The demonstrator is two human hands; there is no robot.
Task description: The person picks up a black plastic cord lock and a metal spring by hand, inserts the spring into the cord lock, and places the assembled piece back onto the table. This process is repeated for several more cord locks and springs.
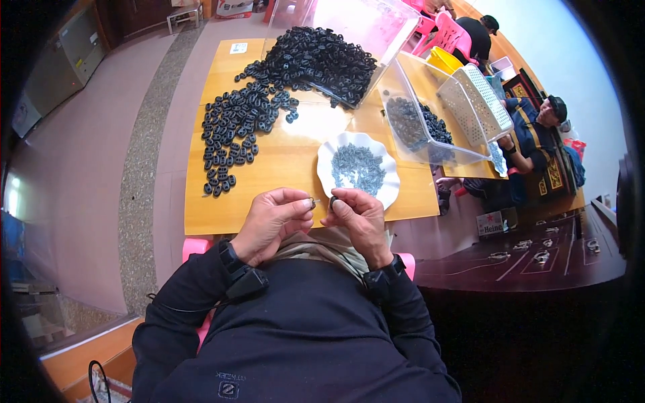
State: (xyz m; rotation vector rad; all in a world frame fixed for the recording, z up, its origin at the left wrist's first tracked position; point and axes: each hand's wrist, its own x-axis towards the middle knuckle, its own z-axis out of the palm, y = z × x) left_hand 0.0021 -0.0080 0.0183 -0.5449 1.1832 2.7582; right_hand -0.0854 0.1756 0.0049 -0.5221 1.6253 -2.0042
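In front of my body, above the table's near edge, my left hand pinches a small pale pin-like piece between thumb and forefinger. A little to its right, my right hand grips a small black oval piece, mostly covered by the fingers. The two pieces are close together but apart. Just beyond my right hand stands a white scalloped bowl with many small, clear grey pieces in it. Black two-holed oval pieces are spread over the table's left side.
A clear bin lies tipped at the table's back, black pieces heaped at its mouth. To the right are another clear bin and a white perforated basket. A person sits at far right; pink chairs stand behind.
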